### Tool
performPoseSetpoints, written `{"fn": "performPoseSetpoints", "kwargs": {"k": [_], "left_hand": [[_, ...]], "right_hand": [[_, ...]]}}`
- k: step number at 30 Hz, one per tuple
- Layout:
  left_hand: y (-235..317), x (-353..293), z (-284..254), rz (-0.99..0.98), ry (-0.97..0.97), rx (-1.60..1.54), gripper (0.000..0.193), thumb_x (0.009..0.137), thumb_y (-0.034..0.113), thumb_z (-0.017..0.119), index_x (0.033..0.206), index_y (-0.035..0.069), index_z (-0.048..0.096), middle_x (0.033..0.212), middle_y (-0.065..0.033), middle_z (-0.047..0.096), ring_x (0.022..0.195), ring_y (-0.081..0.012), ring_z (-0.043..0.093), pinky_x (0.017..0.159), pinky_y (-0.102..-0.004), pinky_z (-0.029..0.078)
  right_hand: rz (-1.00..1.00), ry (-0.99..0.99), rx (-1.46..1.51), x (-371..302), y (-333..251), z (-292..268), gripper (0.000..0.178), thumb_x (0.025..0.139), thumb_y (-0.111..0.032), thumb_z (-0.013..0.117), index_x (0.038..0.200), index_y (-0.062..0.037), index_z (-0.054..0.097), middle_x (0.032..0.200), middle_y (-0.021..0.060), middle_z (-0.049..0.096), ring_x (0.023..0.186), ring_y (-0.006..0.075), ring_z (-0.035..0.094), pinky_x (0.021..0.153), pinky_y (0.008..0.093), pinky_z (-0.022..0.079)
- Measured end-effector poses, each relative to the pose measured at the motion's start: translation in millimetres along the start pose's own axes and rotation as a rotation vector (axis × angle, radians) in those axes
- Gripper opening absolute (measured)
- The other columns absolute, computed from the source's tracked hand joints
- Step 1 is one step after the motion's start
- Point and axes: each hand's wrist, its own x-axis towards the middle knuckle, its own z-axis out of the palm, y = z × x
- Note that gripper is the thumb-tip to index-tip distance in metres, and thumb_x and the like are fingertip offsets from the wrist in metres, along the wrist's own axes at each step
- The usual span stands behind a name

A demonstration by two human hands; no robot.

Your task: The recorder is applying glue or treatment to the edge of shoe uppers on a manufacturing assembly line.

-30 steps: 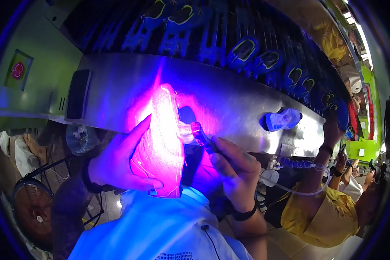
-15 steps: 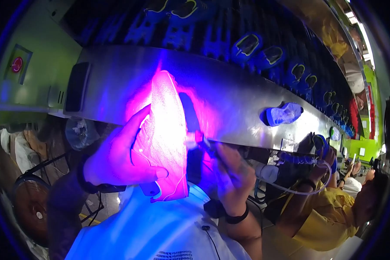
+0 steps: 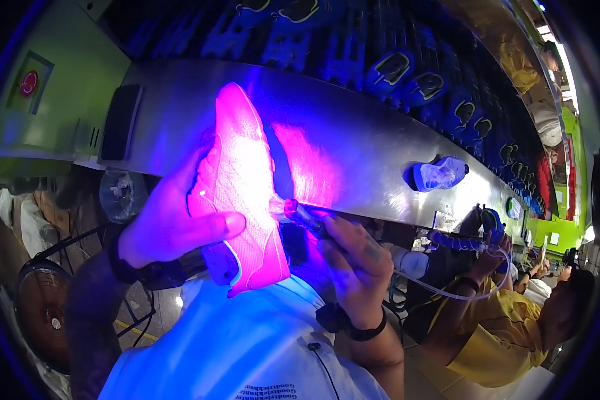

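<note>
A shoe upper (image 3: 247, 153), lit bright pink and violet, is held up over the near edge of the metal bench with its toe pointing away. My left hand (image 3: 170, 223) grips its left side, thumb pressed on the face; the other fingers are mostly hidden behind it. In my right hand (image 3: 359, 270) is a brush (image 3: 305, 217) with a dark handle and pale bristles. The bristle tip meets the right edge of the shoe, around its middle. Strong glare washes out the shoe's surface detail.
A blue shoe (image 3: 439, 175) lies on the metal bench (image 3: 373, 167) to the right. Beyond runs a dark rack with several shoes (image 3: 391, 69). A dark flat slab (image 3: 120, 123) lies at left. A co-worker in yellow (image 3: 490, 333) works at right beside a clear hose (image 3: 453, 295).
The shoe has shifted slightly left and its toe now leans further left. My right hand has followed leftward, and the brush tip stays at the shoe's right edge.
</note>
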Motion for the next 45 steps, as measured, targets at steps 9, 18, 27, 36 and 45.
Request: {"fn": "performPoseSetpoints", "kwargs": {"k": [9, 18, 27, 36, 45], "left_hand": [[15.6, 12.2, -3.4, 0.067, 0.06, -0.006, 0.077, 0.093, 0.017, 0.074, 0.154, -0.005, 0.032, 0.143, -0.0133, 0.051, 0.133, -0.0219, 0.051, 0.112, -0.0388, 0.042], [2.0, 14.2, -1.3, -0.047, 0.155, -0.236, 0.06, 0.1, 0.02, 0.064, 0.15, -0.002, 0.039, 0.139, -0.0083, 0.053, 0.128, -0.0178, 0.053, 0.109, -0.0342, 0.044], [0.6, 10.4, 4.2, -0.214, 0.112, -0.706, 0.022, 0.107, 0.029, 0.053, 0.111, 0.008, 0.058, 0.077, -0.0001, 0.06, 0.052, -0.0089, 0.056, 0.05, -0.024, 0.042], [36.8, -14.1, 18.9, -0.493, -0.033, -1.134, 0.044, 0.109, 0.042, 0.047, 0.142, 0.012, 0.051, 0.112, -0.0044, 0.065, 0.094, -0.0148, 0.064, 0.08, -0.0342, 0.053], [-3.5, -58.2, 24.0, -0.122, -0.227, -0.561, 0.077, 0.099, 0.015, 0.068, 0.161, 0.025, 0.025, 0.135, -0.0124, 0.055, 0.102, -0.0257, 0.064, 0.075, -0.0322, 0.055]], "right_hand": [[0.134, -0.093, 0.025, 0.0, -4.7, -11.6, 0.037, 0.086, 0.001, 0.075, 0.122, -0.0033, 0.074, 0.104, 0.0148, 0.076, 0.091, 0.0229, 0.071, 0.084, 0.0337, 0.054], [-0.11, -0.062, -0.183, 14.0, -15.2, -24.4, 0.04, 0.081, 0.006, 0.075, 0.12, -0.0012, 0.074, 0.106, 0.0163, 0.075, 0.093, 0.0285, 0.071, 0.084, 0.0367, 0.056], [-0.38, -0.026, -0.299, 41.5, -23.9, -27.7, 0.045, 0.074, 0.01, 0.075, 0.117, -0.001, 0.074, 0.103, 0.0151, 0.073, 0.092, 0.0316, 0.069, 0.078, 0.0379, 0.056], [-0.549, -0.026, -0.324, 60.1, -37.3, -38.2, 0.039, 0.077, 0.005, 0.076, 0.115, -0.0031, 0.076, 0.103, 0.0148, 0.075, 0.093, 0.0321, 0.07, 0.081, 0.0381, 0.055], [-0.542, -0.091, -0.249, 61.8, -40.1, -43.2, 0.037, 0.073, 0.003, 0.077, 0.11, -0.0061, 0.079, 0.105, 0.0116, 0.076, 0.095, 0.0314, 0.072, 0.079, 0.0382, 0.059]]}}
